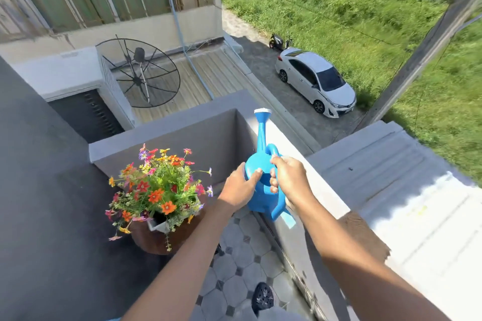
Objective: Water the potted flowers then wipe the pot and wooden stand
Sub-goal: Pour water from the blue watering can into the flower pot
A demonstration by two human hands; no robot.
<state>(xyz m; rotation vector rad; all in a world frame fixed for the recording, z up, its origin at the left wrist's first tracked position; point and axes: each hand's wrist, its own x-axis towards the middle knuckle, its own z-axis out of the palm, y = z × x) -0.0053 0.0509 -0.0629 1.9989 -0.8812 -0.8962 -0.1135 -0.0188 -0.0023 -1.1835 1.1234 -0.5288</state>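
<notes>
A blue watering can (262, 199) with a white-tipped spout (263, 111) is held over the balcony wall's top, spout pointing away and up. My right hand (289, 177) grips its top handle. My left hand (238, 187) presses against the can's left side, thumb on the body. To the left stand the potted flowers (156, 187), orange, red, pink and purple, in a white pot (157, 225). The pot sits on a round brown wooden stand (150, 240), mostly hidden by the blooms.
The grey balcony wall (208, 135) closes the corner behind the flowers, and its ledge (320, 206) runs under the can. A brown cloth (363, 234) lies on the ledge by my right forearm. Grey tiled floor (242, 266) and a dark shoe (263, 297) lie below.
</notes>
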